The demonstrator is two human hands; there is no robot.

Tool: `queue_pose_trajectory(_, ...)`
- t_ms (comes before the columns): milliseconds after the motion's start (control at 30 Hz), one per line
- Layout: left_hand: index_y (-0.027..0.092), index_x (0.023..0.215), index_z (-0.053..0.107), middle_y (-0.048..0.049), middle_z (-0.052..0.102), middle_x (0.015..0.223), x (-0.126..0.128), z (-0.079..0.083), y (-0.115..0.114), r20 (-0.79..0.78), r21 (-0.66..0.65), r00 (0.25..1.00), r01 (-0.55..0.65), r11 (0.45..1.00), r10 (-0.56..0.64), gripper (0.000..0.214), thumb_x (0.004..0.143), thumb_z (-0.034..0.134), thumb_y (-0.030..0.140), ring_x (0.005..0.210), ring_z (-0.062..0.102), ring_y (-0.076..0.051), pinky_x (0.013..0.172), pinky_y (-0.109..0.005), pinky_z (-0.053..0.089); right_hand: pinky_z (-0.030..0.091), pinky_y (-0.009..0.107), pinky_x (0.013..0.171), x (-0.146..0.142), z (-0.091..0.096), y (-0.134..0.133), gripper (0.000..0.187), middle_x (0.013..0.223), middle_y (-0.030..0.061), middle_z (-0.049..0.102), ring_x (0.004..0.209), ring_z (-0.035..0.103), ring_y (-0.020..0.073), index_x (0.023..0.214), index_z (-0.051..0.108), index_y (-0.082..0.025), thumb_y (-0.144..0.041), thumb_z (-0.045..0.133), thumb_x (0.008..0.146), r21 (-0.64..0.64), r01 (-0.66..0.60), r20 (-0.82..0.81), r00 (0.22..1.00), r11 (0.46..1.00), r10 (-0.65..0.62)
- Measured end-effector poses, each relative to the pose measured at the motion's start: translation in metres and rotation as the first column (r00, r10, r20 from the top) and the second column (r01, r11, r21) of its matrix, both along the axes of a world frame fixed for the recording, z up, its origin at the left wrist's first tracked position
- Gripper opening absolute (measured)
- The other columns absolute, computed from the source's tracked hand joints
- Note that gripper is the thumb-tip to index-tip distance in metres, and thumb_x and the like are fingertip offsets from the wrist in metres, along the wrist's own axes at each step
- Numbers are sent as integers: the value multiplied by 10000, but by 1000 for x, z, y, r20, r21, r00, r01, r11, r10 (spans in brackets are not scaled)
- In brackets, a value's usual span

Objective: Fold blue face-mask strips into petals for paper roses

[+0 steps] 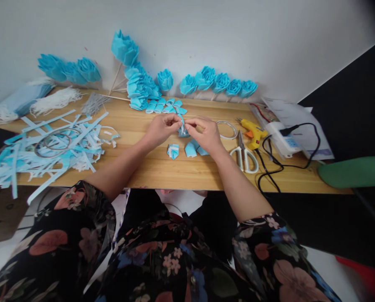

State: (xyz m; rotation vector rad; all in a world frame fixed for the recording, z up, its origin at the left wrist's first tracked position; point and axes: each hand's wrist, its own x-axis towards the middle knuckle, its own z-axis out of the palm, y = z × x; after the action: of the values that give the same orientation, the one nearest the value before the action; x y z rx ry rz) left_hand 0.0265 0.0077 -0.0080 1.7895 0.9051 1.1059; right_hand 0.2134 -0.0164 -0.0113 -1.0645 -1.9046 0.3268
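Observation:
My left hand (161, 128) and my right hand (205, 133) meet over the middle of the wooden table (149, 167). Both pinch one small blue folded paper piece (182, 126) between their fingertips, held just above the wood. Below the hands lie a folded blue-and-white piece (173, 151) and two more blue folded pieces (193, 149). A row of folded blue petals (162, 105) sits just beyond the hands.
Finished blue paper flowers (218, 82) on sticks lean along the wall. A heap of blue and white strips (48, 144) covers the left side. White scissors (245, 156), a tape ring (226, 129), a yellow glue gun (253, 130) and a black cable (272, 167) lie at right.

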Motion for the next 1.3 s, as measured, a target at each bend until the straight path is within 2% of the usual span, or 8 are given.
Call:
queue_pose_trajectory(367,153,748,645,9,623,703,0,1,-2,70,-83,997,26,996,-20,141,814,667,275,655,531,-109,661,-250,417,472,334,811,2,-2,3,213,852,23,755,832,671,198,880,769,-230,-334,591,933,6,-26,15,1000,1000,26)
queue_pose_trajectory(667,149,744,638,13,616,703,1,2,-3,134,-147,989,89,985,-69,138,810,707,249,661,539,-109,680,-256,421,478,319,784,0,-2,1,211,772,12,720,765,645,177,844,754,-220,-303,577,922,14,28,33,999,999,-29)
queue_pose_trajectory(800,153,744,637,8,628,715,-1,2,-2,177,-152,983,76,985,-48,149,812,722,255,683,561,-117,714,-265,446,513,335,846,1,1,0,246,854,19,756,846,685,189,865,766,-231,-359,569,934,-21,46,-73,996,999,-47)
queue_pose_trajectory(933,166,750,643,-2,657,747,-5,5,-2,222,-136,975,59,989,-27,193,819,739,319,733,597,-137,765,-284,476,514,384,988,6,-1,4,363,1073,34,768,1039,693,208,1046,753,-267,-543,546,936,-113,123,-302,941,986,-152)
queue_pose_trajectory(1000,170,758,650,-7,670,761,-6,6,-2,232,-130,972,65,989,-33,221,813,749,360,749,609,-143,775,-289,483,511,406,1021,8,-4,8,488,1147,44,756,1102,688,216,1164,717,-280,-652,528,910,-233,43,-391,910,972,-134)
queue_pose_trajectory(1100,173,769,661,-15,687,782,-6,7,-3,226,-124,973,80,989,-51,243,793,761,393,762,620,-149,778,-294,493,528,417,1013,9,-8,12,611,1149,50,758,1101,699,213,1294,653,-287,-719,480,898,-400,-127,-459,885,908,-78)
queue_pose_trajectory(1167,177,760,657,-17,692,783,-6,7,-3,206,-130,977,83,988,-55,239,782,761,391,762,625,-152,774,-296,500,544,411,990,9,-10,14,605,1117,46,764,1070,706,207,1318,639,-282,-695,504,897,-429,-179,-471,881,885,-49)
queue_pose_trajectory(1300,181,730,636,-12,675,736,-6,7,-2,126,-156,991,67,986,-47,197,776,739,342,733,623,-153,747,-292,500,564,397,924,10,-13,16,565,1035,41,760,997,702,209,1296,655,-260,-605,636,849,-376,-170,-428,904,911,-8)
